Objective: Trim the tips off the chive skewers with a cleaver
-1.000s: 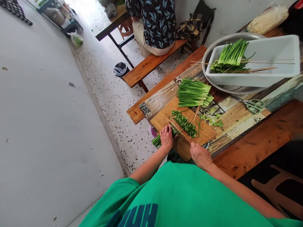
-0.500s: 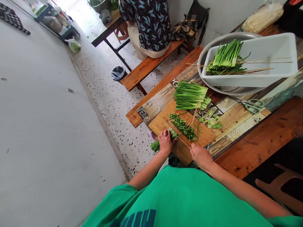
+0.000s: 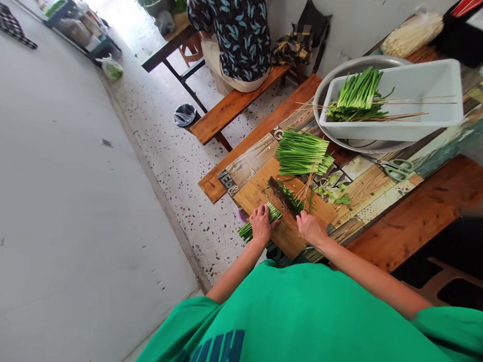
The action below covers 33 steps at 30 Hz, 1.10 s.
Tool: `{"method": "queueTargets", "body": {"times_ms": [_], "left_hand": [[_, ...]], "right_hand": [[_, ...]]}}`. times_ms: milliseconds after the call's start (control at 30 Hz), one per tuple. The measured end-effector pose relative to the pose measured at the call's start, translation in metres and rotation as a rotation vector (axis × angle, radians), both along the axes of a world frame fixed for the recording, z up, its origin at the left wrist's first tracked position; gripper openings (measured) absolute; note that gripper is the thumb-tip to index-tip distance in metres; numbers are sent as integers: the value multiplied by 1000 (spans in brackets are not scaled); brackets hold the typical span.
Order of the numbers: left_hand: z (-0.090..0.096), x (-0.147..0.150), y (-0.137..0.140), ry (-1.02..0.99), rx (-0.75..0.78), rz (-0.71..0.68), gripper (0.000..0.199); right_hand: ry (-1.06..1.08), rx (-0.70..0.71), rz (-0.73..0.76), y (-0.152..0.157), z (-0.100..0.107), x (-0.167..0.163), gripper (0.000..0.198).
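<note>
The person in the green shirt is cutting long green chives on a light brown wooden cutting board [image 3: 260, 195]. The step in hand looks like chopping the bunch into tiny bits.

The left hand [image 3: 260, 224] lies on top of a bunch of long green chives [image 3: 255, 227], fingers curled down to press it flat on the board. The cut end of the bunch points at the knife, and the other end hangs over the board's near edge.

The right hand [image 3: 310, 228] is closed around the handle of a dark flat knife [image 3: 285, 195]. The blade lies across the board, just beside the cut end of the bunch. A small heap of chopped green bits [image 3: 292, 196] sits next to the blade on its far side.

The next cut probably needs the left hand to slide the bunch a little toward the blade, with fingertips tucked back, and the knife to come straight down.

Farther back lie a pile of trimmed green chives [image 3: 301, 152], some thin wooden skewers [image 3: 307, 186] and a white plastic tub [image 3: 427, 84] with more chives on sticks. Green-handled scissors [image 3: 398, 168] rest on the table. Another person sits on a wooden bench [image 3: 228, 109] behind.
</note>
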<state>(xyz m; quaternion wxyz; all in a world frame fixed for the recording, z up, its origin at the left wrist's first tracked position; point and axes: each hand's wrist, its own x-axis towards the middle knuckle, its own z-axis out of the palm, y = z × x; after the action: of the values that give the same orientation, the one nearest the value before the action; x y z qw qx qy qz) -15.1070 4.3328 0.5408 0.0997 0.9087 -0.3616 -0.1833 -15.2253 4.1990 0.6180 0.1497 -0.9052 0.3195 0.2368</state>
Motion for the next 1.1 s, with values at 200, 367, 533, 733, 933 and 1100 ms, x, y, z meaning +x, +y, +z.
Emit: {"method": "queueTargets", "body": {"times_ms": [200,367,533,733,933,1100], "left_hand": [[6,4,1,49,-79,76,98],[24,15,10,35,-350,112,105],[51,16,23,2,-534,98,106],[76,7,26,91,-667,175,97],[64,11,17,666,-907,897,54],[35,14,16,1004,-715,1298,43]], "right_hand": [[-116,-41,11,-18,12,-5,33],[-201,-49,-24,-15,15,-16,31],[-209,-29,-16,-17,15,-27,30],[-246,-59,-20,-19,12,-33,31],[-307,-91,-14,-23,18,-37,33],[-322,-139,-18,-28,23,-37,34]]}}
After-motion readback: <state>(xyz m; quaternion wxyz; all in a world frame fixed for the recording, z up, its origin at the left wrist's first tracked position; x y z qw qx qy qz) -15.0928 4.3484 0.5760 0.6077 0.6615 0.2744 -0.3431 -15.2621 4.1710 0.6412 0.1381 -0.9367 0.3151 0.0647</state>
